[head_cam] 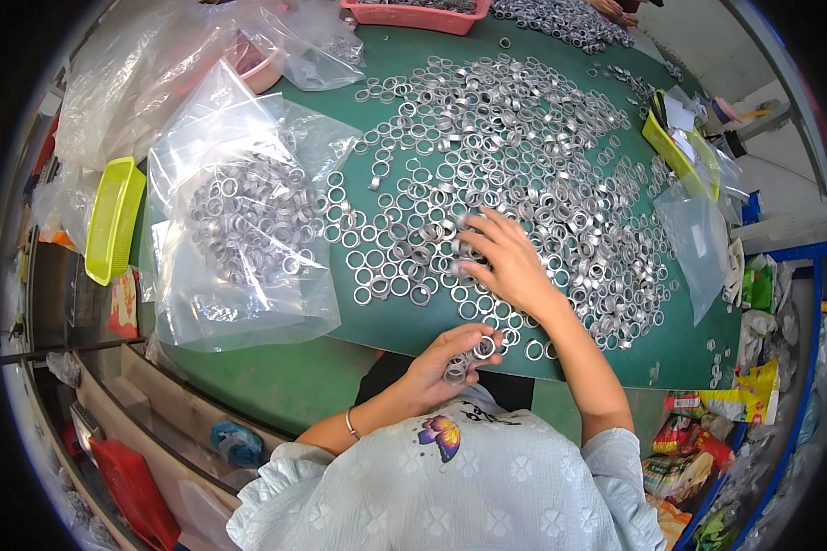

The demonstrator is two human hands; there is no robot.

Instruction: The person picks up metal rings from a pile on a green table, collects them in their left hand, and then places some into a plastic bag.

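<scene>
A wide spread of silver metal rings [482, 172] lies on the green tabletop [386, 330]. Over its near part reaches my right hand [506, 265], fingers curled and slightly blurred among the rings; whether it grips any, I cannot tell. My left hand [448, 365] is palm up at the table's near edge, its fingers closed around several metal rings [457, 368]. Left of the spread, a clear plastic bag [248, 313] lies flat with a heap of similar rings inside or beneath its film.
A yellow-green plastic basket [116, 220] stands at the left edge, another yellow-green basket [682, 155] at the right. A pink tray [420, 19] of small parts sits at the back. Another person's hands [613, 10] show at the far right corner, beside more rings.
</scene>
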